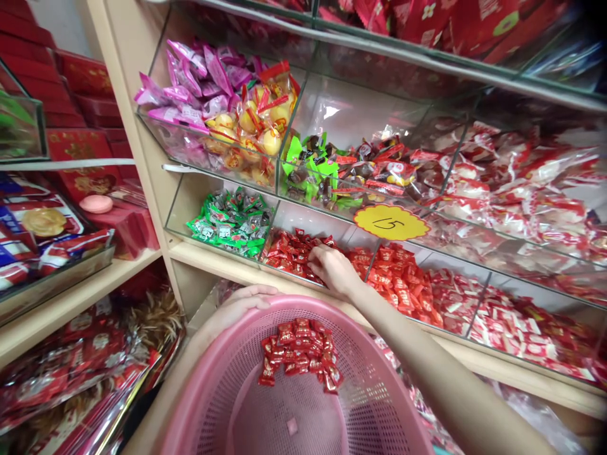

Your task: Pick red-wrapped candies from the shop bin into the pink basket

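My left hand (239,306) grips the far left rim of a pink plastic basket (379,354), its fingers lying over the edge. Inside, red wrapped candies (301,351) sit in a heap against the far wall. Beyond the rim, my right hand (334,268) reaches into a clear bin of dark red wrapped candies (289,249). Its fingers are curled down among the sweets, and whatever is between the fingertips is hidden.
Green wrapped candies (232,221) fill the bin to the left; brighter red candies (403,281) lie to the right. An upper shelf bears purple packets (203,76) and a yellow price tag (391,222) marked 15. A wooden upright (126,95) stands at left.
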A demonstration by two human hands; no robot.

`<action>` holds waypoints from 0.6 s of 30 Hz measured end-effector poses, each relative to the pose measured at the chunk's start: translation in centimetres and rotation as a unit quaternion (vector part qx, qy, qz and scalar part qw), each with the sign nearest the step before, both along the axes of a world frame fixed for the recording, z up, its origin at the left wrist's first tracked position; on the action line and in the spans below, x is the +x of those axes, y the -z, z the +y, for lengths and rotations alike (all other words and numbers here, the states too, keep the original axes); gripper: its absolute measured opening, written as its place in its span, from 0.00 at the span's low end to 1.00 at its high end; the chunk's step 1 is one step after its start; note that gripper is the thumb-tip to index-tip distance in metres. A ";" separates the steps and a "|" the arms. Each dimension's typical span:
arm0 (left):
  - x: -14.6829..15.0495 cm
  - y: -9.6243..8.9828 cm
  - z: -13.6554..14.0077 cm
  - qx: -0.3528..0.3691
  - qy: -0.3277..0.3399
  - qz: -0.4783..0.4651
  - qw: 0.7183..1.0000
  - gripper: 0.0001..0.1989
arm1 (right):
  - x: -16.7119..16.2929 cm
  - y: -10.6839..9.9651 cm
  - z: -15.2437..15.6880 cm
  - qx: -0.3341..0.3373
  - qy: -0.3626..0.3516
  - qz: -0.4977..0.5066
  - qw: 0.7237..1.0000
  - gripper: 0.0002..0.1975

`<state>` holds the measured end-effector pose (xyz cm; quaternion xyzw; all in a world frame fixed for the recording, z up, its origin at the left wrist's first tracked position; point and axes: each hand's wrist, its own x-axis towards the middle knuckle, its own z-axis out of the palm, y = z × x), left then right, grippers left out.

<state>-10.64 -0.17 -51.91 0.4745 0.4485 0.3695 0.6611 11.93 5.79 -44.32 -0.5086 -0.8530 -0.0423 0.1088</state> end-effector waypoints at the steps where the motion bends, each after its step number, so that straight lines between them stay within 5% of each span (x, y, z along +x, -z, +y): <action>1: 0.0 0.1 0.0 0.004 -0.001 -0.001 1.000 0.21 | -0.2 0.2 1.1 -0.013 0.007 -0.016 1.000 0.02; 6: -0.1 0.1 0.2 0.012 -0.004 0.008 1.000 0.21 | -1.0 1.4 3.6 -0.036 0.024 -0.041 0.998 0.07; 18: 0.0 0.2 0.5 0.003 -0.014 0.024 1.000 0.20 | -0.4 1.4 3.7 -0.015 0.042 0.005 0.999 0.06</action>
